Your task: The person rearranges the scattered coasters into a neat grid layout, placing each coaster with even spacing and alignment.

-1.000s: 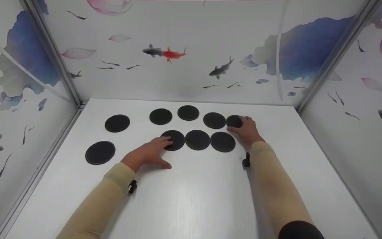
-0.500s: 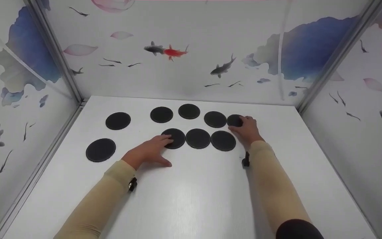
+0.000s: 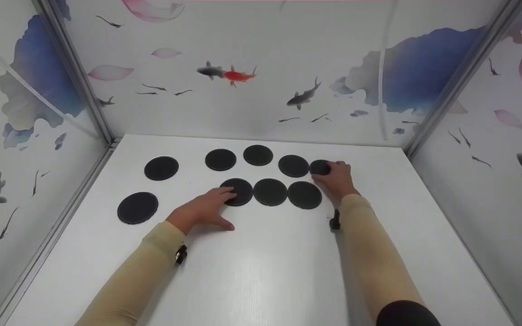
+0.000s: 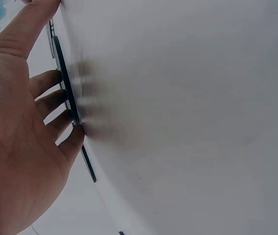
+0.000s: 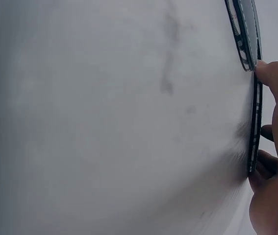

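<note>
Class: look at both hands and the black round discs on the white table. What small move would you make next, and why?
Probably slide the far-right black round disc under the right hand a little to the right. It sits tight against the neighbouring black disc in the back row, perhaps overlapping it, while the front row's discs lie flat edge to edge. The left hand rests its fingers on the front-left disc.

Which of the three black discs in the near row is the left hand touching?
The leftmost disc; the left hand has fingertips resting on its near-left edge.

No readable text, label, brand or number is showing anywhere on the black discs (image 3: pixel 270 191), bench (image 3: pixel 261 271) or painted walls (image 3: pixel 252 72).
</note>
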`<state>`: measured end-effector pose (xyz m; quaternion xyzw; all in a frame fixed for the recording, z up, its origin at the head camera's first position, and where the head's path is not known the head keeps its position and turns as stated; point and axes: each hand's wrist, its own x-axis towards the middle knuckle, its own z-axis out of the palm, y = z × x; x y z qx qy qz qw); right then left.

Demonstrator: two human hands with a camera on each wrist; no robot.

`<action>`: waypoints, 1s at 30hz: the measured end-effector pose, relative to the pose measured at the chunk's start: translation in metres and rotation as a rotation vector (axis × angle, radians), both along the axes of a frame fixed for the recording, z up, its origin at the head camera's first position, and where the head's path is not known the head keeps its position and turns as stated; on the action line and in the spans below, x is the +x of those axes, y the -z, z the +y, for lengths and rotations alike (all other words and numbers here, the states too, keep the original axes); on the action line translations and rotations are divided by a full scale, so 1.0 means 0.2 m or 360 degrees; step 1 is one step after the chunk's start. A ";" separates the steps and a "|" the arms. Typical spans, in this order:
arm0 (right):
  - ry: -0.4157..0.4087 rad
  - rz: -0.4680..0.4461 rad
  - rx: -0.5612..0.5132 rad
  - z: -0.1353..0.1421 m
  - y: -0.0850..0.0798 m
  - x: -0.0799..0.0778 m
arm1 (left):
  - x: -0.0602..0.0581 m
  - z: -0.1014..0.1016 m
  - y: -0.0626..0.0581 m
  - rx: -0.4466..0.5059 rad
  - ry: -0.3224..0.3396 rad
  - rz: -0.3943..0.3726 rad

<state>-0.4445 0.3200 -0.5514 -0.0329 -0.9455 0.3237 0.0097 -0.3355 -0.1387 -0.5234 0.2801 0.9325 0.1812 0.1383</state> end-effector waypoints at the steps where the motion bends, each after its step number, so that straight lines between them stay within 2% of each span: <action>1: -0.0003 0.0011 -0.0014 0.00 0.00 0.00 | 0.00 0.00 0.00 -0.0003 -0.0006 -0.0002; 7: -0.0045 0.0088 0.0061 0.00 -0.01 0.00 | 0.00 0.01 0.00 -0.0004 -0.0031 -0.0015; 13: -0.0044 0.0053 0.0066 0.03 0.01 -0.02 | 0.00 0.00 0.01 0.0004 -0.0023 -0.0032; 16: -0.0055 0.0057 0.0059 0.04 -0.01 -0.02 | -0.01 0.00 0.01 0.0000 -0.0025 -0.0024; 20: -0.0114 0.0113 0.0151 0.05 -0.05 -0.02 | -0.02 0.00 0.02 0.0002 -0.0015 -0.0016; 30: -0.0256 0.0183 0.0212 0.06 -0.10 0.06 | -0.02 -0.01 0.03 0.0008 0.0024 -0.0006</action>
